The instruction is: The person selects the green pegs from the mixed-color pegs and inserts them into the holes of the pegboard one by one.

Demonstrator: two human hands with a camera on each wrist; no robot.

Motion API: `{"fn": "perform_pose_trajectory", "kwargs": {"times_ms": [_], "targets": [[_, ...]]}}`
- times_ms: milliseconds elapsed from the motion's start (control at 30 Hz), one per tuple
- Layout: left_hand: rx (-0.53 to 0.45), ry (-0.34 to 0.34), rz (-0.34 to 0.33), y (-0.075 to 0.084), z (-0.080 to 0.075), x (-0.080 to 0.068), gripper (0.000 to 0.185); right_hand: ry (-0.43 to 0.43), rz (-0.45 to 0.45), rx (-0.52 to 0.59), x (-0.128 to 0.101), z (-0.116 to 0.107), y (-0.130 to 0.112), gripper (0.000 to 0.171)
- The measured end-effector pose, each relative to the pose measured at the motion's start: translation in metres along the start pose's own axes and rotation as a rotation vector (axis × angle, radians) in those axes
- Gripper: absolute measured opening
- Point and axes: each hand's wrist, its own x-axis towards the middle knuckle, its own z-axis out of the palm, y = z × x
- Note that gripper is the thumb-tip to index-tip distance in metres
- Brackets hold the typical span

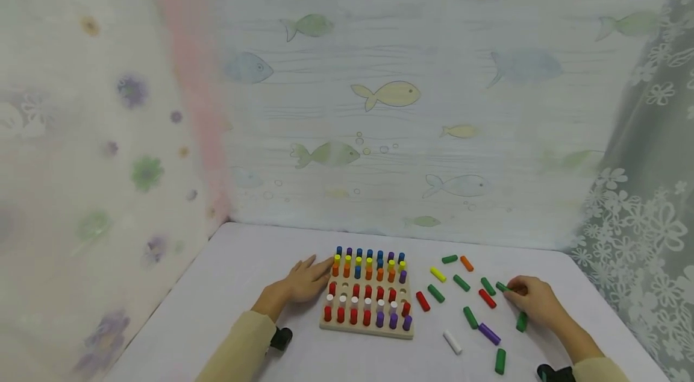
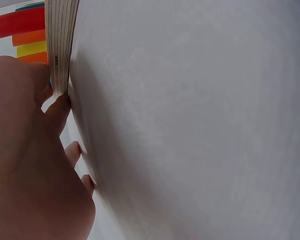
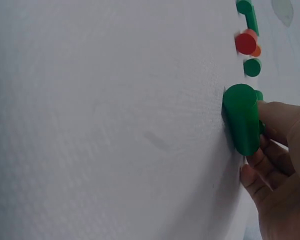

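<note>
A wooden pegboard (image 1: 370,332) stands on the table, filled with rows of coloured pegs, with a few holes bare in the middle row. My left hand (image 1: 305,281) rests at its left side, fingers extended and spread, thumb and forefinger touching the board's edge (image 2: 61,40). Over to the right, my right hand (image 1: 534,300) pinches one end of a green peg (image 1: 502,287) between thumb and fingers, low over the table. Another green peg (image 1: 522,322) lies just below that hand; in the right wrist view this near green peg (image 3: 242,122) partly hides the pinched one.
Loose pegs lie scattered right of the board: several green ones, a purple peg (image 1: 489,334), a white peg (image 1: 452,342), a yellow peg (image 1: 438,274), an orange peg (image 1: 467,263) and red pegs (image 1: 423,301). Fish-patterned curtain (image 1: 347,189) hangs behind the white table (image 1: 217,285).
</note>
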Motion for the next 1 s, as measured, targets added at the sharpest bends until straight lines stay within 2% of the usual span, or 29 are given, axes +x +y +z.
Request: {"fn": "perform_pose_trajectory", "kwargs": {"times_ms": [367,633,800,1000], "targets": [[-0.005,-0.044,-0.027,0.004,-0.001,-0.001,0.055,-0.008,-0.006,0.008,-0.006,-0.002,-0.002,0.028],[0.005,-0.045,-0.034,0.002,-0.004,0.000,0.056,0.007,0.022,0.150,-0.010,-0.007,-0.008,0.039],[0.007,-0.070,-0.038,0.002,-0.002,-0.002,0.056,0.000,0.060,0.270,-0.019,-0.007,-0.014,0.044],[0.013,-0.058,-0.023,0.002,-0.002,-0.001,0.057,0.009,0.088,0.347,-0.020,-0.006,-0.024,0.050]]}}
